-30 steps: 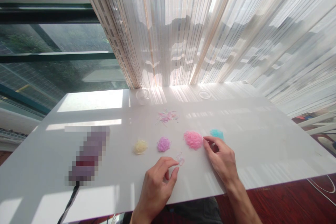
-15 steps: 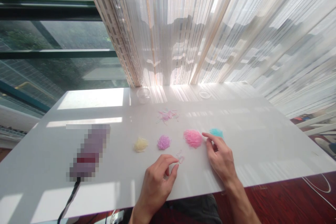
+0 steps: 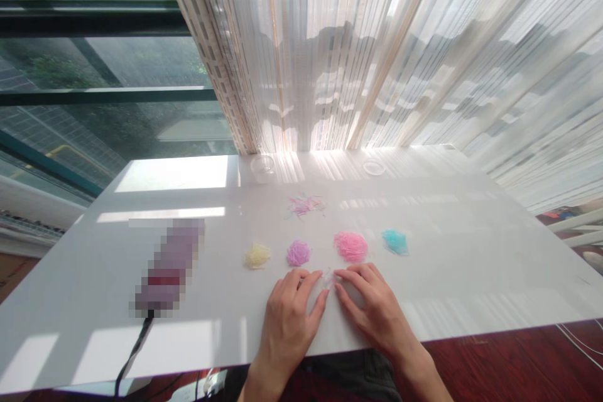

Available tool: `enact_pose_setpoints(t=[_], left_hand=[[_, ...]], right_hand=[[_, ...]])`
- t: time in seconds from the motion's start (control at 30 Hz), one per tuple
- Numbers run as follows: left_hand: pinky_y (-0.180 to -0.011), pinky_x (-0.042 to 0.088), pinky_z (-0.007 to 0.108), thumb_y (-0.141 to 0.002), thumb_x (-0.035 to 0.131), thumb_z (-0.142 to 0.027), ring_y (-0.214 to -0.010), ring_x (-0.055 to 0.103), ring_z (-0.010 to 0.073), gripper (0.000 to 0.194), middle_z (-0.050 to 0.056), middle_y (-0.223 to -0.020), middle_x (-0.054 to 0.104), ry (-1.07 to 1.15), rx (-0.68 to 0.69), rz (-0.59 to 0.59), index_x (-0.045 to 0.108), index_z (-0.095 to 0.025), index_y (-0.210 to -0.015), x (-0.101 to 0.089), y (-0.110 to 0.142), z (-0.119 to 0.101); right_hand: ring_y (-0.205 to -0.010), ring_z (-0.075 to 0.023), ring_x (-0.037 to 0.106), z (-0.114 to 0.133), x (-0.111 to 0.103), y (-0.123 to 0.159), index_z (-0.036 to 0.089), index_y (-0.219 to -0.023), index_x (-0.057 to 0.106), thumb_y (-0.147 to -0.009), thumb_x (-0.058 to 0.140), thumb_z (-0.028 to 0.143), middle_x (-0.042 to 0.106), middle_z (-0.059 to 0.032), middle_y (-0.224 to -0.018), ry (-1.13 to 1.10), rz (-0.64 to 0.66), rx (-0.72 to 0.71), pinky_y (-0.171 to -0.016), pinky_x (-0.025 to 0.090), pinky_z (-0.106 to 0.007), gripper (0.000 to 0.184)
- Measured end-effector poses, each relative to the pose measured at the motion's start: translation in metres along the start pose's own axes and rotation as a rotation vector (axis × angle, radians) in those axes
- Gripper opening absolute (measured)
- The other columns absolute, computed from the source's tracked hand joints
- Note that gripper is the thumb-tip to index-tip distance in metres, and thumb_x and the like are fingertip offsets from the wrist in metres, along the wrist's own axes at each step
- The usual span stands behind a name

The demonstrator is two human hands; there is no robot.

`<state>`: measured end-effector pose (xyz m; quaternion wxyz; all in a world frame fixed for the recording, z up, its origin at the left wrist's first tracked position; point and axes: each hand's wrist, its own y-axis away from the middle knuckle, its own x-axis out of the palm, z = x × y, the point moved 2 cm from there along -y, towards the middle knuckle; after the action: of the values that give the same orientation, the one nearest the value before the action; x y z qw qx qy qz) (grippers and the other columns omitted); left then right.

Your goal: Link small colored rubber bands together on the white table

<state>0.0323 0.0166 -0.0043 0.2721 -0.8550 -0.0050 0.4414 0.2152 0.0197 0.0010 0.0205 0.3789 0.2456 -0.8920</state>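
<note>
Two bare hands at lower centre of frame, fingertips facing each other over a white table [image 3: 471, 251]. Left hand [image 3: 291, 308]: thumb and forefinger spread slightly, visible gap between tips; other fingers loosely curled. Right hand [image 3: 374, 304]: forefinger pointing leftward, thumb below, tips a little apart; other fingers bent above. Between both sets of fingertips, just below frame centre: small pale pieces [image 3: 327, 277], translucent, partly hidden. Cannot tell contact between pieces and fingertips.

Four heaps of short thin pieces in a row across mid-frame, left to right: yellow heap [image 3: 257, 256], purple heap [image 3: 298, 253], pink heap [image 3: 351, 247], blue heap [image 3: 396, 242]. Pink largest, just beyond the right hand. Above the row, near centre: mixed scatter [image 3: 305, 205], loosely spread, mostly pink-purple.

Near the far table edge: clear round container [image 3: 262, 166] left of centre, clear ring-like disc [image 3: 374, 167] right of centre. Left of frame: pixelated purple object [image 3: 172, 264], details unreadable, black cord [image 3: 135, 352] running to the lower edge. Upper left: window [image 3: 117, 69]. Upper centre and right: striped sheer curtain [image 3: 330, 44], sunlit. Lower right: dark red floor [image 3: 475, 364].
</note>
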Motion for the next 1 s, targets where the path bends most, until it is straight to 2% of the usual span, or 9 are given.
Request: enact_pose_setpoints(t=[0.27,0.67,0.8,1.0], left_hand=[[-0.070,0.048,0.032,-0.106,0.053,-0.028,-0.074,0.061,0.0195,0.022,0.005,-0.089,0.066,-0.006,0.013,0.042,0.074,-0.024,-0.110,-0.001,-0.002,0.000],[-0.071,0.052,0.032,-0.105,0.054,-0.026,-0.077,0.065,0.0205,0.020,0.005,-0.089,0.069,0.022,0.009,0.037,0.071,-0.022,-0.113,-0.005,-0.003,-0.001],[-0.074,0.055,0.033,-0.103,0.060,-0.027,-0.083,0.070,0.0213,0.019,0.006,-0.095,0.074,0.129,0.054,0.052,0.070,-0.021,-0.118,-0.010,-0.003,-0.003],[-0.071,0.058,0.027,-0.102,0.062,-0.022,-0.076,0.072,0.0172,0.011,0.005,-0.091,0.078,0.309,0.018,0.054,0.072,-0.020,-0.106,-0.016,-0.003,-0.002]], right_hand=[[-0.085,-0.0217,0.063,0.000,0.002,-0.002,0.023,-0.099,0.068,-0.101,0.060,0.019,0.066,-0.0050,-0.090,0.003,0.031,-0.005,-0.076,0.056,-0.037,0.009],[-0.084,-0.0207,0.068,-0.003,-0.005,-0.003,0.024,-0.100,0.072,-0.101,0.062,0.022,0.070,-0.0046,-0.089,-0.146,-0.024,0.042,-0.075,0.059,-0.033,0.010],[-0.082,-0.0190,0.068,-0.002,-0.005,-0.002,0.024,-0.102,0.072,-0.100,0.063,0.019,0.070,-0.0036,-0.088,-0.182,-0.026,0.020,-0.073,0.059,-0.031,0.010],[-0.082,-0.0183,0.068,0.000,-0.006,0.001,0.025,-0.106,0.073,-0.100,0.064,0.018,0.068,-0.0040,-0.089,-0.235,-0.005,-0.001,-0.072,0.060,-0.030,0.013]])
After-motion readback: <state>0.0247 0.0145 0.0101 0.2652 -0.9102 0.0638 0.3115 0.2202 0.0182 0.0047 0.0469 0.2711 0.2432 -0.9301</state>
